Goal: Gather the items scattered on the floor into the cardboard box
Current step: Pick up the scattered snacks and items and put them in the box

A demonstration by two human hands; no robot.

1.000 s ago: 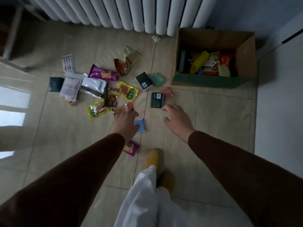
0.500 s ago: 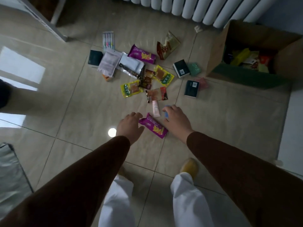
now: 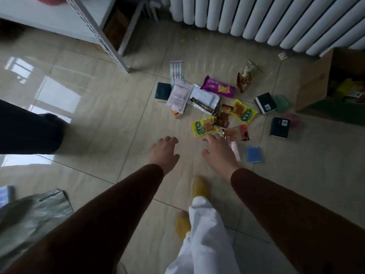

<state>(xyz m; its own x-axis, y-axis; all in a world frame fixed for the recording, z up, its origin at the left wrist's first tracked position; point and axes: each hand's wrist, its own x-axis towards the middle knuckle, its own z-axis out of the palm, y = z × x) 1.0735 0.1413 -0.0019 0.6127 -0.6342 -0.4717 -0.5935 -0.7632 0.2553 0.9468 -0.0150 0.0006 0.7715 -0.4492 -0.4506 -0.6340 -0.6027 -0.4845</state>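
Snack packets and small boxes lie scattered on the tiled floor: a purple packet (image 3: 218, 88), a red-gold bag (image 3: 247, 76), two yellow packets (image 3: 205, 126) (image 3: 244, 111), a marker pack (image 3: 176, 71), a white pouch (image 3: 179, 95) and dark boxes (image 3: 265, 102) (image 3: 280, 127). My left hand (image 3: 163, 153) hovers palm down over bare tile, fingers apart. My right hand (image 3: 218, 153) is spread just below the yellow packet, beside a pink tube (image 3: 236, 151) and a blue card (image 3: 253, 154). The cardboard box (image 3: 316, 82), partly filled, stands at the far right edge.
A white radiator (image 3: 276, 22) runs along the back wall. A metal shelf leg (image 3: 106, 40) stands at the upper left. Another person's dark trouser leg (image 3: 29, 127) is at the left, and a grey bag (image 3: 33, 214) lies lower left. My yellow slippers (image 3: 199, 187) are below my hands.
The view has swung left, so the box now sits at the right edge. The small purple packet that lay between my hands is out of sight, where my right hand now is.
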